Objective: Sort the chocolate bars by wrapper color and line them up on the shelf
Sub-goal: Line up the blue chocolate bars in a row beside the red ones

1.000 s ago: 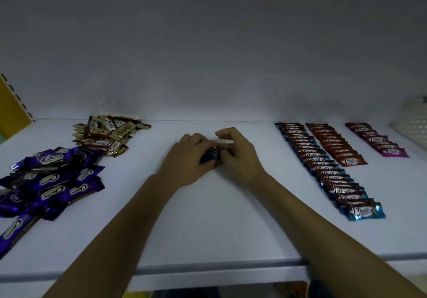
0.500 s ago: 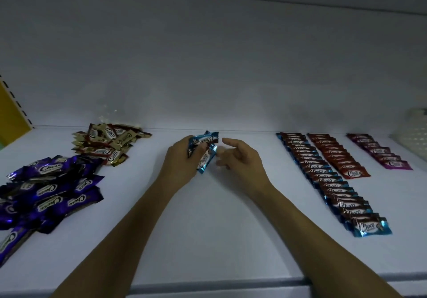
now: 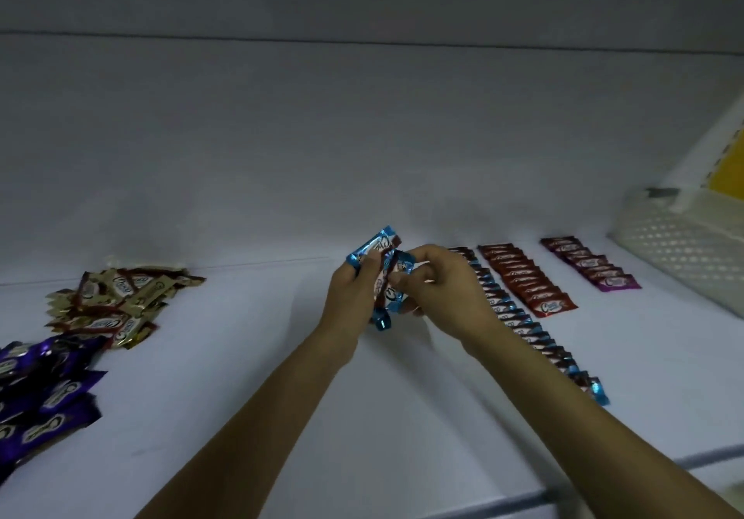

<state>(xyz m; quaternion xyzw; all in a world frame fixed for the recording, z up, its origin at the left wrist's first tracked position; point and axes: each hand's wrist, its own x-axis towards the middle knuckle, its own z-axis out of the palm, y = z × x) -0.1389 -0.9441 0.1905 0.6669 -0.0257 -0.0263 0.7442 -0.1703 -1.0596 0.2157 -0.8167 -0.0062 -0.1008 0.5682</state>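
shiny blue-wrapped chocolate bars (image 3: pixel 373 248) in both hands

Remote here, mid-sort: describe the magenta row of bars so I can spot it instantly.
Find the white basket at the right end of the shelf. The magenta row lies just left of it, beside the red row. It is the shortest of the three rows, with pinkish-purple wrappers.

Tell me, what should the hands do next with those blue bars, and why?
Probably lay one at the near end of the blue row: the left hand holds several blue bars, the right hand pinches one, and that row matches.
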